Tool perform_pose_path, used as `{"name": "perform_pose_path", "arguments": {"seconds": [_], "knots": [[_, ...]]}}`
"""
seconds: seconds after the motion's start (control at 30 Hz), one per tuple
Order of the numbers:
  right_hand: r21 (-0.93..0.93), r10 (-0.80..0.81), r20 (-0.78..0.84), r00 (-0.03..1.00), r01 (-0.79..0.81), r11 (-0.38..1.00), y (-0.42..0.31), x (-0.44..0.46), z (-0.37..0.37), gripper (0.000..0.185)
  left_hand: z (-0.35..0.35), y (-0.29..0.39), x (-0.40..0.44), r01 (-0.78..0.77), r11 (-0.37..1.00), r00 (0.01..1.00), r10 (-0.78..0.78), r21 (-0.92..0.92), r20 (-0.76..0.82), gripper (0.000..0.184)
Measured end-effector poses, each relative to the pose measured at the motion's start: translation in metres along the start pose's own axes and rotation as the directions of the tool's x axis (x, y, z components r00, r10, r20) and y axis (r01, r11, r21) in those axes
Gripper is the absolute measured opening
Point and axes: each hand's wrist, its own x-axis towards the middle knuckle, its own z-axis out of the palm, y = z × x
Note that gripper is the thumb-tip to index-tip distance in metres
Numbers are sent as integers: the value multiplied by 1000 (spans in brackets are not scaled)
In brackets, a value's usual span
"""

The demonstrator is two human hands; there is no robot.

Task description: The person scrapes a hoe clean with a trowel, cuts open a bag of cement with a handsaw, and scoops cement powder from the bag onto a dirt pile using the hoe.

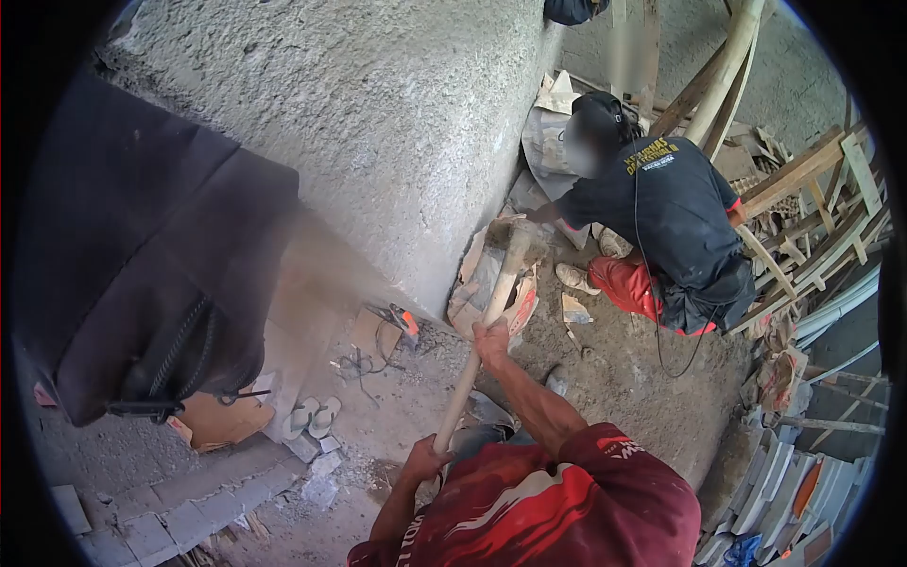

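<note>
Gripping a long-handled tool, probably a hoe (464, 386), both hands are closed around its pale shaft, apart from each other: the right hand (491, 342) higher up, the left hand (428, 460) nearer the body. The tool slants away beyond the right hand to a head (531, 242) that looks caked with dull, gritty matter, beside a co-worker's outstretched hand (544, 214).

I judge the shaft to be wood, stiff and hard to break, with most of the weight at the far end; the crust there probably adds to it. A spread hold suits it, the right hand carrying the load and the left steadying the butt end. Dust could make the shaft slip a little; the head seems a rough, poor place to grasp.

Just beyond the right hand, under and around the head, sits a torn carton (462, 307), its sides crumpled and likely soft. A greyish sheet shows inside; anything deeper is hidden. Well to the left of the left hand lies a brown carton (215, 419), gaping, its contents unclear, near pale flip-flops (312, 417).
</note>
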Motion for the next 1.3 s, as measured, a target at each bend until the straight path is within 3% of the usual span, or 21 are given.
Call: {"name": "perform_pose_path", "arguments": {"seconds": [0.03, 0.13, 0.23, 0.37, 0.47, 0.53, 0.57, 0.63, 0.73, 0.77, 0.83, 0.87, 0.9, 0.97, 1.0, 1.07, 1.1, 1.17, 1.3], "knots": [[-58, -31, -6, 1000, 30, 998, -6, -1, -3, 36, 7, -7, 5, 32, 997, 999, -30, -65, 30, 35], [-176, -57, -12, 998, 54, 983, -2, 4, -8, 40, 28, -18, 25, -109, 990, 994, 108, -92, -20, 37], [-277, 0, 2, 1000, 1, 961, -1, 12, -13, 44, 50, -47, 55, -164, 986, 986, 164, -8, -39, 34], [-415, 181, -21, 983, -173, 893, 7, 21, -3, 47, 46, -33, 47, -58, 998, 998, 58, -21, -9, 36], [-453, 145, -15, 989, -136, 881, 0, 21, 0, 40, 42, -10, 24, 69, 994, 998, -68, -86, 17, 40], [-412, 154, -8, 988, -143, 900, -4, 17, -6, 41, 43, -12, 10, -122, 992, 988, 121, -4, -101, 40], [-384, 159, 1, 987, -146, 911, -5, 18, -6, 42, 38, -7, 8, -123, 992, 987, 123, 6, -105, 40], [-380, 180, 17, 984, -160, 911, -9, 27, -1, 42, 35, 5, 2, 66, 996, 997, -64, 57, -40, 45], [-414, 232, 49, 972, -191, 890, -16, 27, -4, 43, 14, 62, -13, 234, 972, 971, -233, -26, 49, 53], [-424, 249, 58, 967, -202, 883, -24, 30, -5, 44, 17, 54, -17, 224, 974, 974, -223, -23, 50, 53], [-371, 242, 90, 966, -193, 908, -32, 30, -15, 44, 18, 34, -17, -146, 939, 989, 132, 310, 67, 59], [-335, 250, 138, 958, -192, 922, -31, 26, -20, 43, 19, 57, -31, 51, 979, 999, -48, 195, -17, 61], [-334, 248, 137, 959, -191, 923, -25, 20, -18, 43, 18, 59, -32, 49, 979, 999, -47, 196, -17, 61], [-329, 152, 25, 988, -136, 935, -20, 8, -8, 39, 11, 60, -38, 209, 973, 976, -214, 93, 43, 63], [-331, 165, 33, 986, -145, 932, -20, 5, -6, 39, 8, 61, -45, 224, 970, 972, -229, 92, 44, 63], [-280, 306, 173, 936, -252, 927, -30, 15, -2, 34, -1, 73, -45, 21, 973, 1000, -25, 230, 16, 62], [-282, 311, 177, 934, -255, 925, -34, 14, -6, 34, -3, 89, -51, 27, 973, 999, -32, 229, 16, 62], [-225, 349, 220, 911, -300, 927, -46, 18, -15, 29, -8, 122, -58, 252, 967, 966, -254, 44, 55, 56], [-64, 338, 222, 915, -332, 941, -34, 20, -11, 28, -14, 100, -57, 125, 990, 989, -129, 69, 66, 51]]}}
